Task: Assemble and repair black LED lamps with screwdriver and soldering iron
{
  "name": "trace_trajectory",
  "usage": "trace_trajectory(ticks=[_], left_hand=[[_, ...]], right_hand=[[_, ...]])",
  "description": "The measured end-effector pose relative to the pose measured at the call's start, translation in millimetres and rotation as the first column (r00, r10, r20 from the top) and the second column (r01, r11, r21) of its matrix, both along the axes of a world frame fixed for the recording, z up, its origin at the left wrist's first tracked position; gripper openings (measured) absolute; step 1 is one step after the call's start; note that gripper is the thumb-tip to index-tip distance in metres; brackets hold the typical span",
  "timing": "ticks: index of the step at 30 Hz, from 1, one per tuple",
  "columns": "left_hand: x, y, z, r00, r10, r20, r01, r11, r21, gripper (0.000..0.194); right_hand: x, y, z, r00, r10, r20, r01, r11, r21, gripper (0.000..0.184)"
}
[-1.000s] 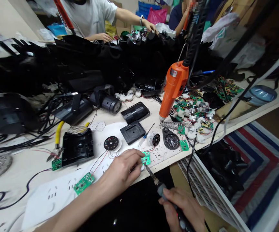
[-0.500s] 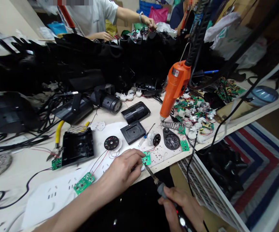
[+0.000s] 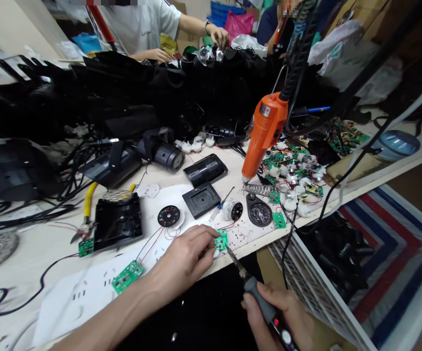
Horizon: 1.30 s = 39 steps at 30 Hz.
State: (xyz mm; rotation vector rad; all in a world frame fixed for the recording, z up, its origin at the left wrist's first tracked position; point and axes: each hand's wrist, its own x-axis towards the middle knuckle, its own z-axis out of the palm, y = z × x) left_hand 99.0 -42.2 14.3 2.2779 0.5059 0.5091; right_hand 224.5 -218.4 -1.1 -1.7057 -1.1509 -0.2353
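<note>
My left hand rests at the table's front edge, fingers curled and pinched on a small green circuit board with red wires. My right hand sits below the table edge, wrapped round the grey handle of a soldering iron. The iron's tip points up-left and touches the board's lower right corner. Just behind the board lie a white round motor part and a black disc.
An orange electric screwdriver hangs over the table on a cable. A soldering-iron stand, black housings, yellow-handled pliers and several green boards crowd the bench. Two other people work at the far side. A white crate stands at the right.
My right hand has slid slightly down and right along the iron, whose tip stays at the board. My left hand holds still. The far person's hand has shifted left.
</note>
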Motion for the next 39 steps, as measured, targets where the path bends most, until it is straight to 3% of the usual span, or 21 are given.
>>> trace_trajectory(ticks=[6,15,20,25,39], left_hand=[[-0.5,0.3,0.5,1.0,-0.009,-0.005,0.009,1.0,-0.009,0.017],[-0.5,0.5,1.6,0.999,-0.009,-0.034,0.008,1.0,-0.013,0.016],[-1.0,0.5,-1.8,1.0,-0.003,-0.007,0.003,1.0,-0.005,0.016],[-1.2,0.9,-4.9,1.0,-0.002,0.007,0.002,1.0,0.012,0.016],[-0.8,0.3,2.2,1.0,-0.013,-0.02,0.013,1.0,-0.015,0.015]], right_hand=[[0.2,5.1,1.4,0.998,0.025,0.055,-0.025,1.0,0.001,0.009],[-1.1,9.3,0.5,0.996,0.09,-0.001,-0.09,0.996,0.01,0.005],[-1.8,8.6,0.2,0.996,0.084,-0.026,-0.085,0.996,-0.013,0.005],[-1.9,11.6,-1.3,0.997,0.074,0.01,-0.074,0.996,0.047,0.006],[6.8,6.5,6.5,0.999,0.043,0.013,-0.043,0.997,0.067,0.008]])
